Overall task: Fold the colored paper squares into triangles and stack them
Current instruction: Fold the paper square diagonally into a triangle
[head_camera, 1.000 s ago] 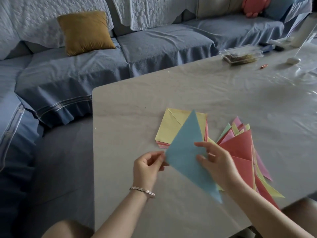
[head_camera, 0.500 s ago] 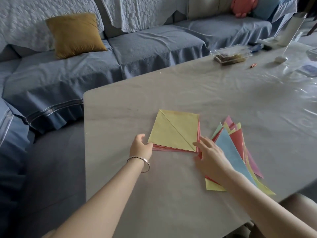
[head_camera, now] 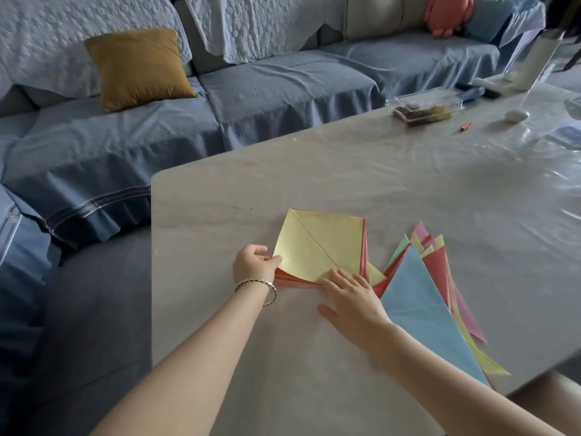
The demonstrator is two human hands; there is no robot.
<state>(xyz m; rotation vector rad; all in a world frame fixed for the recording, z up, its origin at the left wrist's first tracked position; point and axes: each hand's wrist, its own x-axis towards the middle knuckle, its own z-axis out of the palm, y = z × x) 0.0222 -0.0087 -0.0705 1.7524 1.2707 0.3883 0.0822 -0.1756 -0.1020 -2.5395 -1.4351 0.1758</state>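
On table [head_camera: 220,199]: squares [head_camera: 320,247], triangles [head_camera: 418,309] just right.
Table edge near squares' left, bare top beyond. Left hand [head_camera: 256,265] pinches squares' left corner; right hand [head_camera: 349,297] flat on near corner. Triangles point away, long axis near-right.

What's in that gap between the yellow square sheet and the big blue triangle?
In the head view, a yellow corner and red edge of folded triangles beneath the blue triangle peek out beside the yellow square.
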